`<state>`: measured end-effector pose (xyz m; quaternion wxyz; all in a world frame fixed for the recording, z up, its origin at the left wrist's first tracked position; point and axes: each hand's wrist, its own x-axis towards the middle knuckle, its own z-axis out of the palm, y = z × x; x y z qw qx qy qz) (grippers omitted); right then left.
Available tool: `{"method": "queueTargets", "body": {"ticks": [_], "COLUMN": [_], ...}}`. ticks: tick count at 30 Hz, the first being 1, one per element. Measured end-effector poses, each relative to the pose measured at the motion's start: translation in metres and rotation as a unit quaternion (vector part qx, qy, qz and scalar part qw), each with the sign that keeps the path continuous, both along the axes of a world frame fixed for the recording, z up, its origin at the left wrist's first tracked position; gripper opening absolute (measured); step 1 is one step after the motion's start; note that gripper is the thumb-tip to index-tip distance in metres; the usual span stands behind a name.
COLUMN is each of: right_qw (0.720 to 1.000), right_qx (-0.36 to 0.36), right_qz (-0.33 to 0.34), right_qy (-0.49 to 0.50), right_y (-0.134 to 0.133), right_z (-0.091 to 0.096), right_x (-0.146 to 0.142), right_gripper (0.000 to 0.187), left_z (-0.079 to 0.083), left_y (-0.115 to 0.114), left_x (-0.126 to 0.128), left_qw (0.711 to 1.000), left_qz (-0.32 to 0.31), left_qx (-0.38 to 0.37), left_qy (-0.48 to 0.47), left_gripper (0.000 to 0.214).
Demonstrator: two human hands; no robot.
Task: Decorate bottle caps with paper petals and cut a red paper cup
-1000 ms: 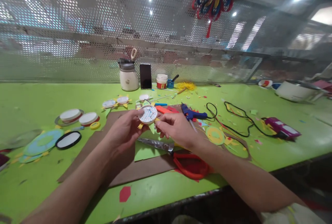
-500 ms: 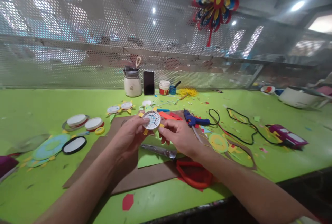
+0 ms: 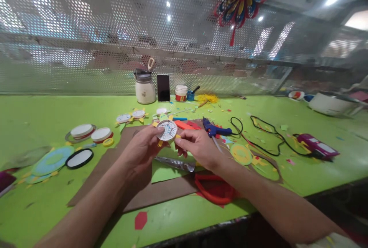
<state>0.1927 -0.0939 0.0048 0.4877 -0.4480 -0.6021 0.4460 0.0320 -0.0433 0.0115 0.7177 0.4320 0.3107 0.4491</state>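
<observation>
A small paper turtle (image 3: 167, 130) with a round patterned white shell, a green head and yellow feet is held up over the table. My left hand (image 3: 146, 146) grips its left side, the thumb on the shell. At its lower right, my right hand (image 3: 198, 146) pinches a yellow foot between thumb and fingers. Beneath the hands, orange-handled scissors (image 3: 214, 188) lie with their metal blades on green paper (image 3: 165, 171) and brown cardboard (image 3: 143, 198).
A blue glue gun (image 3: 215, 129) with a black cord lies right of my hands, near a purple box (image 3: 317, 146). Similar paper turtles (image 3: 138, 114) and white lids (image 3: 82, 130) lie left. A bottle (image 3: 145, 89), phone (image 3: 163, 88) and paint jar (image 3: 181, 93) stand behind.
The view has shifted slightly, so the table things sit a little higher and further left. Both hands keep hold of the paper turtle, nearly unmoved.
</observation>
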Motion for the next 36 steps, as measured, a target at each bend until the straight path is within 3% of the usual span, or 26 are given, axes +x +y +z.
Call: {"method": "queueTargets", "body": {"ticks": [11,21,27,32,36], "right_qw": [0.999,0.996,0.982,0.94,0.926], "right_qx": [-0.027,0.013,0.136,0.272,0.307], "right_qz": [-0.019,-0.074,-0.1,-0.138,-0.138], "right_qy": [-0.02,-0.048,-0.081,-0.155,-0.169], "right_y": [0.001,-0.002,-0.007,-0.009,-0.01], "right_z": [0.002,0.008,0.017,0.017,0.015], "right_x": [0.002,0.003,0.009,0.013,0.013], "right_gripper": [0.016,0.024,0.016,0.011,0.007], "left_z": [-0.008,-0.004,0.0,0.002,0.006], "left_y": [0.003,-0.002,-0.007,-0.01,-0.012], "left_x": [-0.001,-0.001,-0.005,-0.005,-0.005], "left_qw": [0.998,0.994,0.983,0.965,0.964], "left_qz": [-0.03,-0.057,-0.033,0.01,0.017], "left_qx": [0.056,0.09,0.15,0.204,0.215], "left_qy": [0.007,0.013,0.095,0.164,0.157], "left_gripper": [0.016,0.028,0.029,0.028,0.027]}}
